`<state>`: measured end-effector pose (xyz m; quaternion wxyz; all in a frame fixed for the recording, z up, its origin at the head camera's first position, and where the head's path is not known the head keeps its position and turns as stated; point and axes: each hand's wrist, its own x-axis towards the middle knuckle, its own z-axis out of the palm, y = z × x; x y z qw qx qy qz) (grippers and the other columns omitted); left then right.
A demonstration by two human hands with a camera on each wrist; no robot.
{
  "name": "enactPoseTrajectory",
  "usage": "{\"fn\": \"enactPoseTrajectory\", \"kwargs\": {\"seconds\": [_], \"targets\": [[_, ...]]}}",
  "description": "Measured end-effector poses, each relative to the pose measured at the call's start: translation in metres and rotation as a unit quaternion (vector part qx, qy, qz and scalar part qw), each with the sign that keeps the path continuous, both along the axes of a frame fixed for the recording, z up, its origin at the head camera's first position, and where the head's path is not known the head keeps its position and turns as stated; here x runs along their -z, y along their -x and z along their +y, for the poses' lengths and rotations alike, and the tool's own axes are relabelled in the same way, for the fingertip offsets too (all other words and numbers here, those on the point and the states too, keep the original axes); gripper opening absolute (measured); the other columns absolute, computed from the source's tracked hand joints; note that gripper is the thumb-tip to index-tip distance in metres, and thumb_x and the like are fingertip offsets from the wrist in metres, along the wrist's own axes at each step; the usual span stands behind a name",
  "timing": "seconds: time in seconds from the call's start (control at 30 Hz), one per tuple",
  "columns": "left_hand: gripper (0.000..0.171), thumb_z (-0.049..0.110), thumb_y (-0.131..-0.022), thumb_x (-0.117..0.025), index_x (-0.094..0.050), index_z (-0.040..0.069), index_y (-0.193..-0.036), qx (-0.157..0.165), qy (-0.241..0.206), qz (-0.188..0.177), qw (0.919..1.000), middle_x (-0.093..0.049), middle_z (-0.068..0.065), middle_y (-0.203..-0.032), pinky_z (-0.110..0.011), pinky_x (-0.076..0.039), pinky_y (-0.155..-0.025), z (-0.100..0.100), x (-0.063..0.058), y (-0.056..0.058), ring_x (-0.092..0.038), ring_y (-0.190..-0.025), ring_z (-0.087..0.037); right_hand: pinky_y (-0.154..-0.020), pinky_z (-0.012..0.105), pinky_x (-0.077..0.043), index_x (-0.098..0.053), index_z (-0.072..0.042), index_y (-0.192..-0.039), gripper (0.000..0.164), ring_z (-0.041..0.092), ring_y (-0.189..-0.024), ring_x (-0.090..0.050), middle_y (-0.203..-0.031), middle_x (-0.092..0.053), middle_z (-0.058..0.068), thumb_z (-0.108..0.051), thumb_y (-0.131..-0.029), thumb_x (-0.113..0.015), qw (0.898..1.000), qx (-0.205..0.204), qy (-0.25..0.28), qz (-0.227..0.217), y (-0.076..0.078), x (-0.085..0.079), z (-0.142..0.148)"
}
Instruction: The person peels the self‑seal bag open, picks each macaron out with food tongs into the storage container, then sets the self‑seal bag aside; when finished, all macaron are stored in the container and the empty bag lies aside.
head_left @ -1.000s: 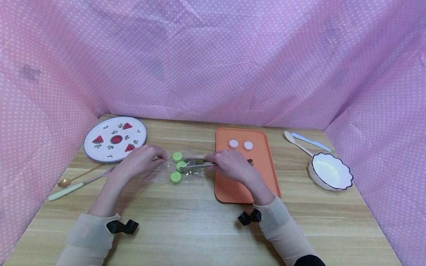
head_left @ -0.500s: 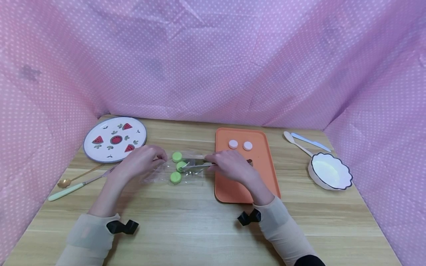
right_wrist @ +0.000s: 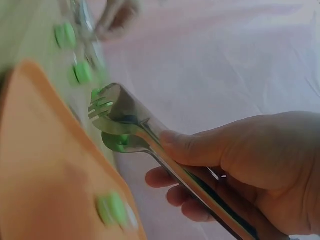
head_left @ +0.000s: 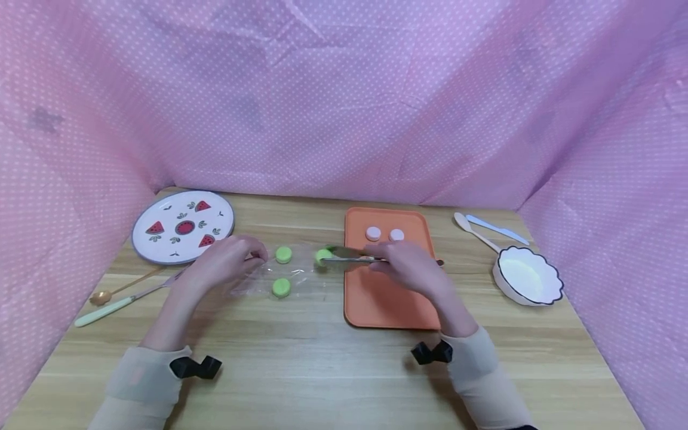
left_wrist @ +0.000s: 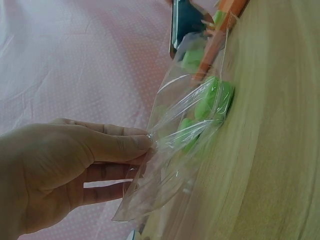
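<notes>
My right hand [head_left: 405, 266] grips metal serving tongs [right_wrist: 122, 107] with a slotted, fork-like head. Between the jaws is a green macaron [head_left: 322, 256], held near the left edge of an orange tray [head_left: 371, 304]. With thumb and fingertips, my left hand [head_left: 236, 258] pinches the edge of a clear plastic bag [left_wrist: 167, 172]. Inside the bag are two more green macarons, an upper macaron [head_left: 283, 255] and a lower macaron [head_left: 281, 288]. Two pale pink macarons, a left one [head_left: 373, 233] and a right one [head_left: 396, 235], sit toward the tray's far end.
An oval watermelon-print plate [head_left: 220, 210] stands back left. In front of it lie a gold spoon [head_left: 100, 298] and a green-handled fork [head_left: 104, 312]. To the right are a scalloped white bowl [head_left: 502, 278], a pale spoon [head_left: 462, 221] and a blue knife [head_left: 497, 228]. Polka-dot cloth [head_left: 344, 119] encloses the table.
The right hand and tongs have moved right with the middle green macaron, out from between the other two. The left hand keeps pinching the bag in place.
</notes>
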<state>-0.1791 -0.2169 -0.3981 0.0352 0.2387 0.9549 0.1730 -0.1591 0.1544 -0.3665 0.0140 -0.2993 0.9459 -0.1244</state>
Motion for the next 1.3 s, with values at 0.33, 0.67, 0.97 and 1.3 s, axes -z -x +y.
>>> {"fn": "enactPoseTrajectory", "kwargs": {"seconds": [0.33,0.67,0.97,1.3], "targets": [[0.007,0.017,-0.084,-0.069,-0.072,0.022,-0.088,-0.001,0.001,0.004,1.0000,-0.068,0.011,-0.084,-0.034,-0.052,-0.076,-0.004,0.002,-0.002,-0.061,-0.081,-0.008,-0.062,0.028,-0.045,-0.064,-0.027,-0.114,0.026,0.007,-0.072,-0.055,-0.088,-0.066,-0.012,-0.029,-0.088,-0.065,0.998,0.061,0.003,0.032,-0.012,-0.005,0.087],[0.008,0.015,-0.084,-0.069,-0.072,0.023,-0.087,-0.003,-0.004,0.011,0.9999,-0.068,0.011,-0.083,-0.035,-0.052,-0.075,-0.004,0.002,-0.002,-0.061,-0.081,-0.008,-0.063,0.030,-0.043,-0.066,-0.025,-0.113,0.027,0.009,-0.069,-0.052,-0.090,-0.068,-0.011,-0.026,-0.086,-0.068,0.995,0.087,-0.006,0.054,-0.019,-0.001,0.125],[0.007,0.017,-0.084,-0.069,-0.072,0.023,-0.086,-0.001,-0.001,0.017,0.9999,-0.068,0.012,-0.082,-0.034,-0.051,-0.075,-0.001,0.001,-0.001,-0.059,-0.079,-0.007,-0.063,0.030,-0.043,-0.067,-0.025,-0.106,0.021,0.008,-0.068,-0.052,-0.084,-0.067,-0.012,-0.025,-0.085,-0.069,0.995,0.084,-0.004,0.048,-0.018,0.004,0.132],[0.007,0.018,-0.084,-0.069,-0.072,0.023,-0.088,-0.005,0.001,-0.001,1.0000,-0.068,0.011,-0.084,-0.034,-0.052,-0.077,0.001,0.000,0.001,-0.060,-0.082,-0.008,-0.064,0.033,-0.046,-0.067,-0.024,-0.106,0.021,0.008,-0.071,-0.057,-0.087,-0.069,-0.010,-0.026,-0.085,-0.069,0.995,0.086,-0.011,0.047,-0.017,0.006,0.131]]}}
